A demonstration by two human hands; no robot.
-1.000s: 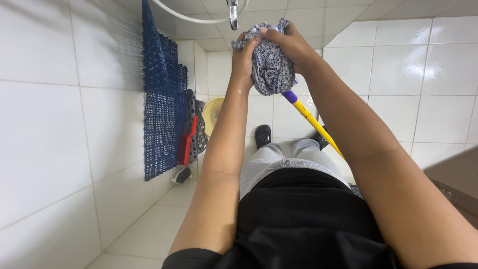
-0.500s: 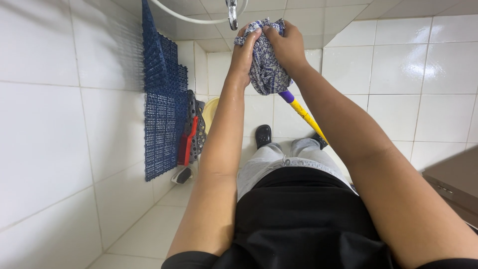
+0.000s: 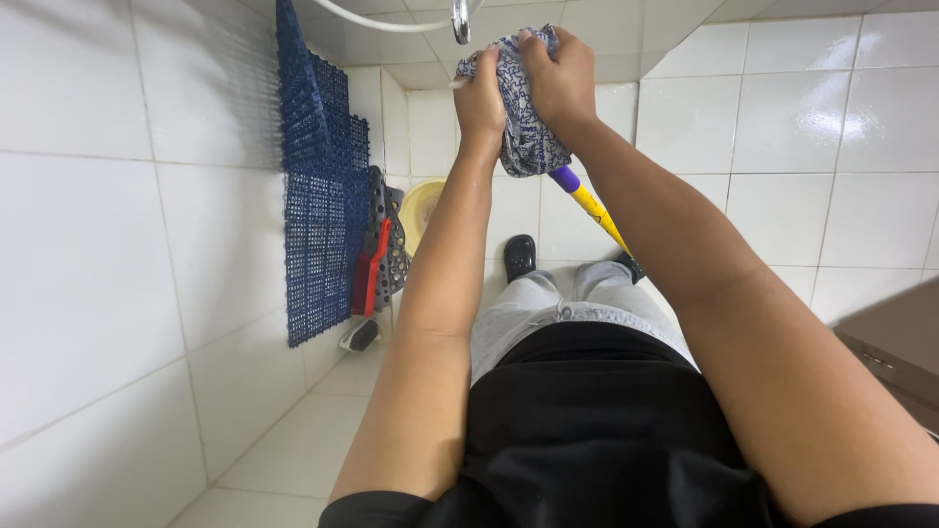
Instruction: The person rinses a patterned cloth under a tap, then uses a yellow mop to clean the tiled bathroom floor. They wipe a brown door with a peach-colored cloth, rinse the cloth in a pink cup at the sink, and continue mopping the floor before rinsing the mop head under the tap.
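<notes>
Both of my arms reach forward over my legs. My left hand (image 3: 479, 98) and my right hand (image 3: 559, 78) squeeze a bundled blue-and-white patterned mop cloth (image 3: 524, 132) between them, held up near the top of the view. A yellow mop handle (image 3: 592, 207) with a purple collar runs down and to the right from under the cloth. Just above the hands hangs a metal tap spout (image 3: 460, 18) with a white hose.
Blue plastic grid mats (image 3: 318, 210) lean against the white tiled wall on the left. Beside them stand dark perforated mats and a red brush (image 3: 377, 264), with a yellow basin (image 3: 423, 207) behind. My black shoes (image 3: 518, 256) stand on the tiled floor. A brown surface (image 3: 895, 337) is at right.
My hands have lifted the cloth slightly higher and shifted their grip around it, the right hand wrapping further over the top.
</notes>
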